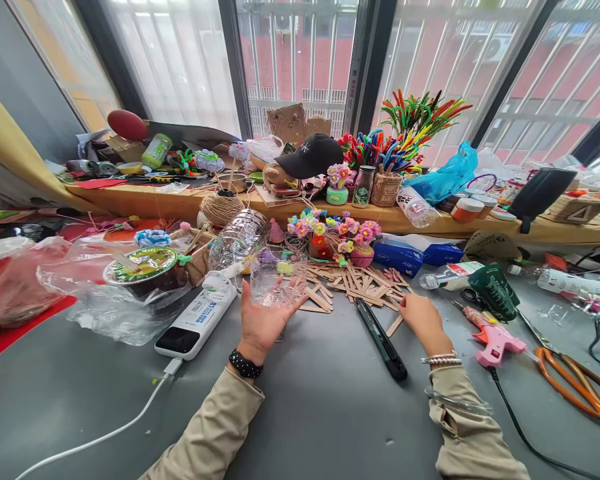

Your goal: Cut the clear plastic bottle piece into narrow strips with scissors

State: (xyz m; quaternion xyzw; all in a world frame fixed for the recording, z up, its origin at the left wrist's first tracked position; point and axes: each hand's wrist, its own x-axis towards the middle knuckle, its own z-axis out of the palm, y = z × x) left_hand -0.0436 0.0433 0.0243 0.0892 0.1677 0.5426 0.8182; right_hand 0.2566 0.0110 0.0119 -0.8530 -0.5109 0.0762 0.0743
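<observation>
My left hand [263, 319] is palm up, its fingers curled round the base of a cut clear plastic cup [279, 279] that it holds above the grey table [320, 400]. My right hand [420, 319] rests on the table with fingers bent, touching a wooden craft stick [395, 325] at the edge of a pile of wooden sticks [353, 283]. A black utility knife [381, 340] lies between the two hands.
A white power strip [196, 319] lies left of my left hand, a clear bottle [240, 239] behind it. A pink glue gun [495, 339] and orange scissors [573, 383] lie to the right. Craft flowers [347, 233] and pipe cleaners [405, 133] crowd the wooden sill.
</observation>
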